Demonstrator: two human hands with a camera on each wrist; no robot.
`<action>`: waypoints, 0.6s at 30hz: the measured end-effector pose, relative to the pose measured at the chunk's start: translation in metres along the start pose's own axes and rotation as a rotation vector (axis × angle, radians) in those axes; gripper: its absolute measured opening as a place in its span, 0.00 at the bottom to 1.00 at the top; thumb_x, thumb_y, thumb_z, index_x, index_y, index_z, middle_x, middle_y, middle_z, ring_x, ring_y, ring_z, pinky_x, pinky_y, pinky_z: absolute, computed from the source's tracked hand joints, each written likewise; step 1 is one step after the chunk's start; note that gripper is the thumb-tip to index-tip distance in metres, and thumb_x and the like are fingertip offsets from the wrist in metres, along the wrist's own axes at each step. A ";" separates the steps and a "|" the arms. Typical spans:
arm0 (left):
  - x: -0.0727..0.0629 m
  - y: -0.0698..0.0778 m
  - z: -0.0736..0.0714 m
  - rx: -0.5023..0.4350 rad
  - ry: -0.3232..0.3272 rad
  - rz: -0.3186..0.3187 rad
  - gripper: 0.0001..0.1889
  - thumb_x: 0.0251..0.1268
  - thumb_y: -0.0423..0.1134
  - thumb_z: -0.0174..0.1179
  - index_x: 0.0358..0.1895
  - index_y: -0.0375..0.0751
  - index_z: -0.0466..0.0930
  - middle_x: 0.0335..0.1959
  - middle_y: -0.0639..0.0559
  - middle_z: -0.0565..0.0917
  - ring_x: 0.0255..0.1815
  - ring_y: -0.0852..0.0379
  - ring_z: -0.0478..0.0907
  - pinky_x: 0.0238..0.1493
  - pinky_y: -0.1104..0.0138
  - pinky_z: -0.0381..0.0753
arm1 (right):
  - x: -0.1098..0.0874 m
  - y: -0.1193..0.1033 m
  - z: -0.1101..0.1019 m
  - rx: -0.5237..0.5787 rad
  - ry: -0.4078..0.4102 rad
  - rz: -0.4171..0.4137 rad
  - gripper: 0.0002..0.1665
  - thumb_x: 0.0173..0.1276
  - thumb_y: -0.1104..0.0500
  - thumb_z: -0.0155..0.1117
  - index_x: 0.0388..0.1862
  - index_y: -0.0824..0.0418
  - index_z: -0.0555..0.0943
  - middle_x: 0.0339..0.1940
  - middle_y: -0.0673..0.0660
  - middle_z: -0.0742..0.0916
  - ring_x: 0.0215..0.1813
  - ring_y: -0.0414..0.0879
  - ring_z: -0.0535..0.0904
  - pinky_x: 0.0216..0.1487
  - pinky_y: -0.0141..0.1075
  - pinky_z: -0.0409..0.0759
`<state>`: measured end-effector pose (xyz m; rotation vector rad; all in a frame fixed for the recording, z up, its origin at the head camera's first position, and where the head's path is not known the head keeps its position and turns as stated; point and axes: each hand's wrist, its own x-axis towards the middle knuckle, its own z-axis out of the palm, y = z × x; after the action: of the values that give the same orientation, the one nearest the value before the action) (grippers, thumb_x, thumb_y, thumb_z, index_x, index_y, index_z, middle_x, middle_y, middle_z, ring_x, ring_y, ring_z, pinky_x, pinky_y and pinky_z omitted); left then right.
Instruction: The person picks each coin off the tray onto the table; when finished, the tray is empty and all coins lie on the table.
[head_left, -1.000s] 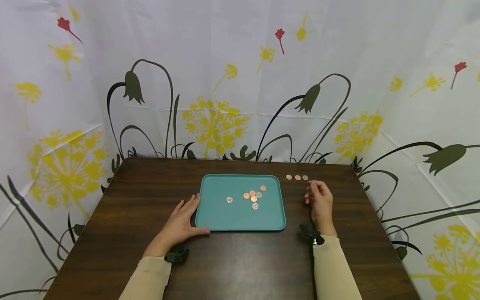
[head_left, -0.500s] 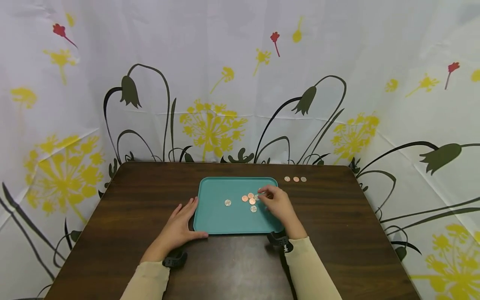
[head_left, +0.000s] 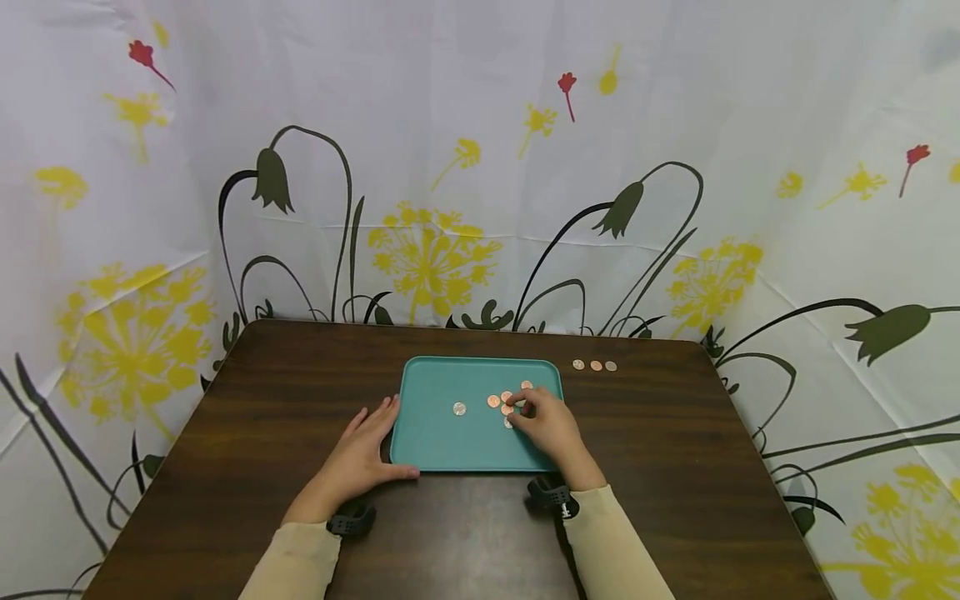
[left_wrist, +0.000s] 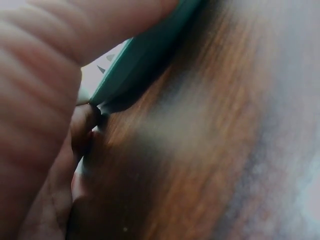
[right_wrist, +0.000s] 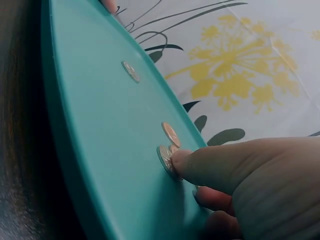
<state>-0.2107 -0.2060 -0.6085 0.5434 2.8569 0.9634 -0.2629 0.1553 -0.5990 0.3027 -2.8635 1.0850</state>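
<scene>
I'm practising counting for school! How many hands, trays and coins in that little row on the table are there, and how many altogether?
Left hand and right hand: 2
Tray: 1
Coins in the row on the table: 3
Total: 6

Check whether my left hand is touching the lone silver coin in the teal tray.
Apart: in the head view, bare teal tray shows between your left hand and that lone silver coin.

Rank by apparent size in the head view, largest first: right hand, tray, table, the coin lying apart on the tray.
1. Table
2. Tray
3. Right hand
4. Coin lying apart
</scene>
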 end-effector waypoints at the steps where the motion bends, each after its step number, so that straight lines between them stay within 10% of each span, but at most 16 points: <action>1: 0.000 0.000 0.000 -0.002 0.000 0.001 0.71 0.51 0.70 0.81 0.90 0.37 0.50 0.91 0.40 0.55 0.92 0.39 0.52 0.90 0.37 0.41 | 0.000 0.000 0.000 0.000 0.001 -0.001 0.10 0.72 0.55 0.80 0.51 0.46 0.93 0.38 0.50 0.84 0.34 0.42 0.76 0.38 0.39 0.75; 18: -0.001 0.001 0.000 0.005 0.003 0.003 0.70 0.52 0.69 0.81 0.89 0.36 0.51 0.91 0.40 0.55 0.92 0.39 0.53 0.90 0.37 0.41 | -0.002 -0.002 0.002 -0.043 0.021 0.008 0.10 0.78 0.51 0.73 0.54 0.44 0.93 0.33 0.49 0.80 0.28 0.42 0.71 0.29 0.36 0.68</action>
<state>-0.2092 -0.2058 -0.6082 0.5472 2.8628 0.9585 -0.2609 0.1529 -0.5996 0.2751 -2.8673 1.0206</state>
